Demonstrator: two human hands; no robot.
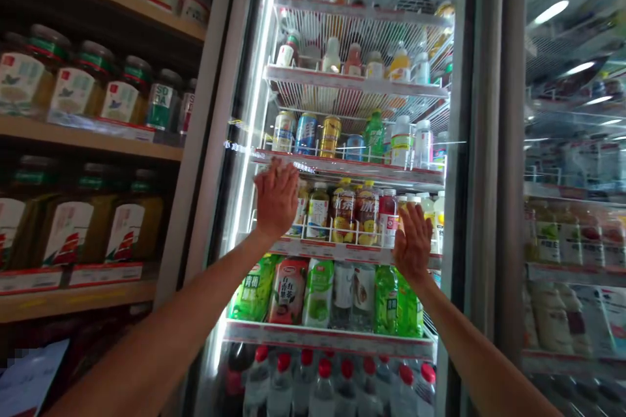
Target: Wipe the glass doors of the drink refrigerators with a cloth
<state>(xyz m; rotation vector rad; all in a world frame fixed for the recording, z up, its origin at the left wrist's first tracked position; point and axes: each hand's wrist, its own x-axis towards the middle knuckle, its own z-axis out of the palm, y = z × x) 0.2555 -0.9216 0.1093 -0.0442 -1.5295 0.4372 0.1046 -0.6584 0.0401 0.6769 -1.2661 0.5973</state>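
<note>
Both arms reach forward toward a lit drinks fridge (332, 337). My left hand (276, 199), fingers stretched out and slightly blurred, is raised in front of the shelf of tea bottles (317, 212). On the right side my right hand (413, 244) is raised with its fingers extended, near a red-labelled bottle (388, 215). Neither hand holds anything. Lettering reflected near my left hand suggests a glass pane; whether my palms touch it I cannot tell. Between the hands stand brown iced-tea bottles (343, 208). Below them are green drink bottles (320, 293).
To the left, wooden shelves (98, 140) carry several jars (73, 88) and large oil-coloured bottles (68, 228). Cans (306, 133) stand on a higher fridge shelf. Red-capped bottles (323, 384) fill the bottom. A door frame (489, 176) separates another fridge section at right.
</note>
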